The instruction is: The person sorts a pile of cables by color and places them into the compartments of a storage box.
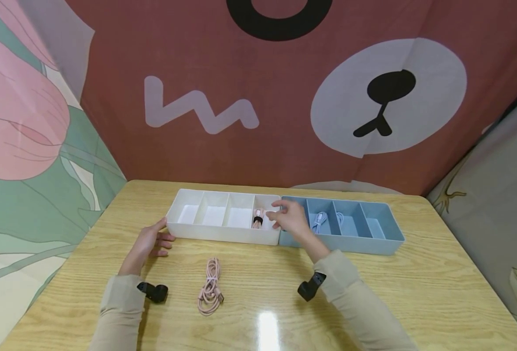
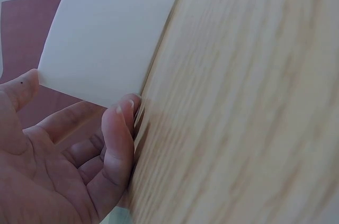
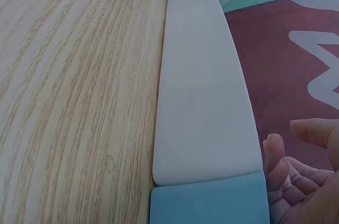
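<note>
A white divided box (image 1: 229, 234) lies on the table with its right end against a blue divided box (image 1: 342, 243). My left hand (image 1: 149, 242) touches the white box's left end, its fingers loosely bent around the corner. Over the right end of the white box is my right hand (image 1: 291, 218), thumb and fingers apart with nothing between them. Beside those fingertips, a pink cable bundle (image 1: 258, 219) with a black strap rests in the white box's rightmost compartment. The right wrist view shows the right hand (image 3: 304, 181) by the seam between the boxes.
A coiled pink cable (image 1: 211, 287) with a USB plug lies on the wooden table (image 1: 241, 278) in front of the white box. Light blue cables (image 1: 319, 222) sit in two of the blue box's compartments. A printed cloth (image 1: 285, 156) hangs behind the table.
</note>
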